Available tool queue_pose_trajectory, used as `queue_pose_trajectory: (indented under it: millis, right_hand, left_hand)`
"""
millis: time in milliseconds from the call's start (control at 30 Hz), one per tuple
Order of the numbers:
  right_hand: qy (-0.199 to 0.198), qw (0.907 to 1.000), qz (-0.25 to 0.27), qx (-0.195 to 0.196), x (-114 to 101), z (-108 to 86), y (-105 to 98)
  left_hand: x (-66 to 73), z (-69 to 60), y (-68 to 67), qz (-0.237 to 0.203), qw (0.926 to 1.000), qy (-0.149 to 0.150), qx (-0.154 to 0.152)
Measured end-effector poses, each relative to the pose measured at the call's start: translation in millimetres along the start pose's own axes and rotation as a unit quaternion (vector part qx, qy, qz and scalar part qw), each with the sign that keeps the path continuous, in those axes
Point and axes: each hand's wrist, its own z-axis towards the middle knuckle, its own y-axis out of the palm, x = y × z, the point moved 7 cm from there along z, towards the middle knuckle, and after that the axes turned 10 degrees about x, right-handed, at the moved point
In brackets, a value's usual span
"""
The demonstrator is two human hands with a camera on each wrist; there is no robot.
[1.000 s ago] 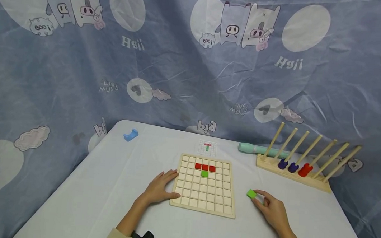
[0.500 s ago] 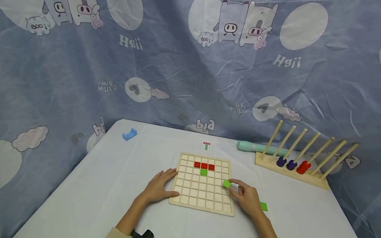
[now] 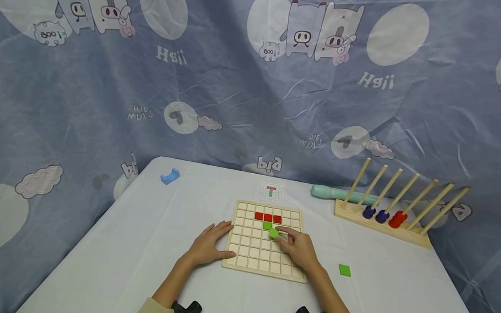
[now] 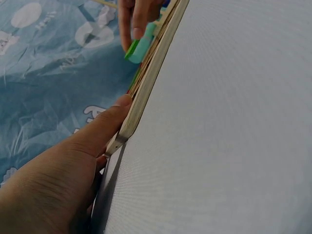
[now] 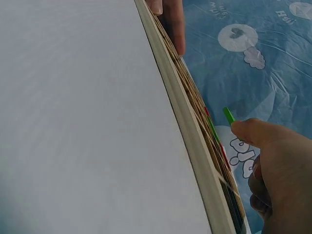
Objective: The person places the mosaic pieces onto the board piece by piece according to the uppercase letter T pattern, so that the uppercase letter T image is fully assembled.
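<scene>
A square wooden grid board (image 3: 253, 265) lies on the white table. Three red tiles (image 3: 267, 217) form a row in its upper part, and one green tile (image 3: 267, 225) sits below the middle one. My right hand (image 3: 300, 250) pinches another green tile (image 3: 274, 233) between thumb and fingers, just above the board and right below the placed green one. In the right wrist view this held tile (image 5: 228, 115) shows edge-on, apart from the board. My left hand (image 3: 208, 247) rests at the board's left edge, fingers and thumb spread, the thumb touching the frame.
One loose green tile (image 3: 344, 270) lies right of the board. Behind the board is a pattern card (image 3: 271, 192) with a red and green T. A wooden peg rack (image 3: 383, 225) with coloured beads stands at right, before a mint-green stick (image 3: 327, 192). A blue piece (image 3: 170, 176) lies far left.
My right hand has carried the green tile leftward from the table beside the board to over the grid. The loose green tile at right has come into view. My left hand stays put.
</scene>
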Motion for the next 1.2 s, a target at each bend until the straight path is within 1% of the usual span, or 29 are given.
queue_pose_trajectory:
  millis: [200, 400, 767, 900, 1067, 1200]
  right_hand:
    - [0.02, 0.9995, 0.0, -0.024, 0, 4.0, 15]
    - [0.014, 0.9991, -0.022, -0.033, -1, 5.7, 21]
    - [0.012, 0.9968, -0.061, -0.049, -4, 5.5, 25]
    - [0.007, 0.9965, -0.064, -0.054, -4, 4.5, 25]
    - [-0.003, 0.9967, -0.065, -0.05, -4, 4.8, 25]
    - [0.002, 0.9972, -0.056, -0.049, -4, 4.5, 23]
  left_hand:
    - [-0.1, 0.0, -0.6, -0.003, 1.0, 0.004, -0.001]
    - [-1.5, 0.2, 0.8, -0.001, 1.0, 0.003, -0.006]
    - [-3.8, 0.2, 1.9, -0.006, 1.0, -0.001, -0.007]
    - [-3.5, -0.5, 1.6, -0.01, 0.9999, 0.002, -0.006]
    - [-4.1, -0.4, 1.5, -0.005, 1.0, 0.001, -0.005]
    - [-4.3, 0.2, 1.4, 0.0, 1.0, 0.001, -0.006]
